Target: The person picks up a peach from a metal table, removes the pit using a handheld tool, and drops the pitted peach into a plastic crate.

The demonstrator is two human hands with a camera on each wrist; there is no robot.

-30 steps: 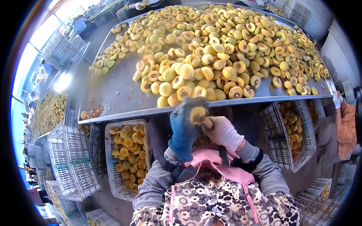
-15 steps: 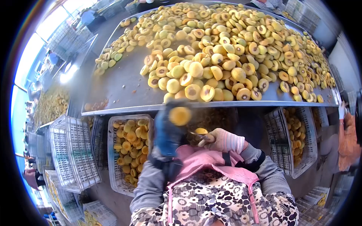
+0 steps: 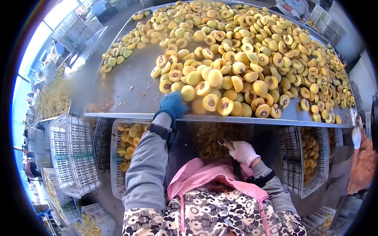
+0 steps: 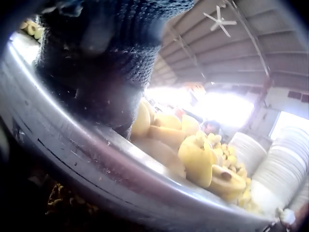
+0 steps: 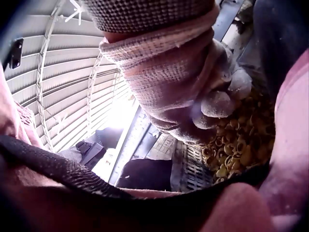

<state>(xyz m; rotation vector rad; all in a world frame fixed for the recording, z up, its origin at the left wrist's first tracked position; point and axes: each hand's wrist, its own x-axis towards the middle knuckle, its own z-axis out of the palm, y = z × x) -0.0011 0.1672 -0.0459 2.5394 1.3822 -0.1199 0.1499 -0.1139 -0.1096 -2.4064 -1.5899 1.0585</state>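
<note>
Halved yellow peaches (image 3: pixel 215 78) lie heaped on a metal table, many with the brown centre showing. My left hand (image 3: pixel 173 104), in a blue knit glove, reaches over the table's front rim (image 3: pixel 236 118) and touches the nearest peach halves (image 3: pixel 188 93). In the left wrist view the glove (image 4: pixel 104 58) comes down just behind the rim; its fingertips are hidden, and I cannot tell whether they hold a half. Below the rim, my right hand (image 3: pixel 244 152), in a pale glove, grips a small pitting tool (image 3: pixel 223 142) with a metal loop at its tip.
A white crate (image 3: pixel 115 173) of hollowed peach halves stands left of my legs, partly behind my left sleeve. Stacked crates (image 3: pixel 75 157) stand farther left, another filled crate (image 3: pixel 315 185) to the right. Peach pieces (image 3: pixel 208 135) lie below, between my knees. Another person (image 3: pixel 360 157) is at the right.
My left hand held a peach half by the tool, swung left with a hollowed half, then went up to the table without it. The right hand kept the tool low; a cut piece at its tip is gone.
</note>
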